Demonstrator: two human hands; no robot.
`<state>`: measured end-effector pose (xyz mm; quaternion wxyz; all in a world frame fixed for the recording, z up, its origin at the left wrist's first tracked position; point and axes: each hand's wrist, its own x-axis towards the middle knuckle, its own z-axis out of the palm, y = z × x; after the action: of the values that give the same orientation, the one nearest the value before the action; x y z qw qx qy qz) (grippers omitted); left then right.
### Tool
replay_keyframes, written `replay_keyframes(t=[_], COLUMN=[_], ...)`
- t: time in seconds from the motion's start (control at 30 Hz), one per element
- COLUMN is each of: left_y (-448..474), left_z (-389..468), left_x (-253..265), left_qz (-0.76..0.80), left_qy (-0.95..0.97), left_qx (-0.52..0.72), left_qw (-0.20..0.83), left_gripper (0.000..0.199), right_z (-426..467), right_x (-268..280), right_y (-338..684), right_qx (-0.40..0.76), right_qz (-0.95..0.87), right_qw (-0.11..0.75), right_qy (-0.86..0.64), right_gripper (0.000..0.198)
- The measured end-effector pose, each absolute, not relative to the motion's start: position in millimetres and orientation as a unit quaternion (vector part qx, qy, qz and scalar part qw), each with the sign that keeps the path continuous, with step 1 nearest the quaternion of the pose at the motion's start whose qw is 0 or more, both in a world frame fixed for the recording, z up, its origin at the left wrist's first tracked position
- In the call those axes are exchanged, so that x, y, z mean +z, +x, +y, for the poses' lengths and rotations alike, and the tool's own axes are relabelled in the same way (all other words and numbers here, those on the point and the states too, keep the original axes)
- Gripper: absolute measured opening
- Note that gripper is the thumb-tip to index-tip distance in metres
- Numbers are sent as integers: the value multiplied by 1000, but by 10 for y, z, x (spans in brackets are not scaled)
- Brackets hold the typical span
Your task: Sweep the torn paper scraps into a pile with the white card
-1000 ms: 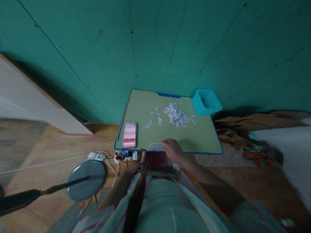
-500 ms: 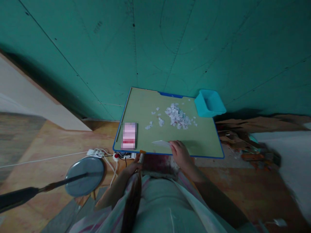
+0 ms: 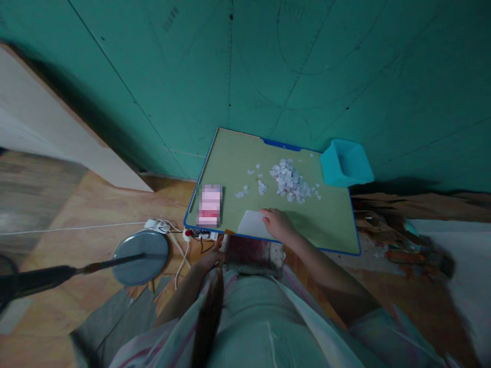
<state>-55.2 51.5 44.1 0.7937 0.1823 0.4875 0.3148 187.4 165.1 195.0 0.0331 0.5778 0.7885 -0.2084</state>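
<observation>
My right hand (image 3: 278, 224) is over the front part of the low table, its fingers closed on the edge of a white sheet of paper (image 3: 251, 224). The sheet reaches the table's front edge. Below that edge, my left hand (image 3: 210, 255) is closed around a slim pale thing with an orange end (image 3: 229, 232); its kind is not clear. Beyond my right hand lies a heap of small white paper pieces (image 3: 289, 180). Several loose scraps (image 3: 262, 187) are scattered to its left. A pixelated pink and white item (image 3: 209, 206) lies at the table's left.
A turquoise plastic bin (image 3: 347, 163) stands at the table's back right corner. The green table top (image 3: 238, 153) has a blue rim and meets a green wall (image 3: 172, 76). A round grey stool (image 3: 140, 271), a power strip (image 3: 157, 226) and cables are at left.
The paper sheet has turned from nearly edge-on to showing its broad face, and sits nearer the table's front edge. My view has shifted, moving the table right in the picture.
</observation>
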Motion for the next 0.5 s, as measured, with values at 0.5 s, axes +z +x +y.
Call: replay_keyframes(t=[0.5], left_y=[-486], left_z=[695], left_x=[498], left_qz=[549], left_qy=[196], left_qx=[250], left_qw=[773], left_gripper=[93], right_z=[898], right_x=[2186], right_y=[1818], right_qx=[-230], right_qz=[801], right_qw=[14], right_qy=[552], right_gripper=[40])
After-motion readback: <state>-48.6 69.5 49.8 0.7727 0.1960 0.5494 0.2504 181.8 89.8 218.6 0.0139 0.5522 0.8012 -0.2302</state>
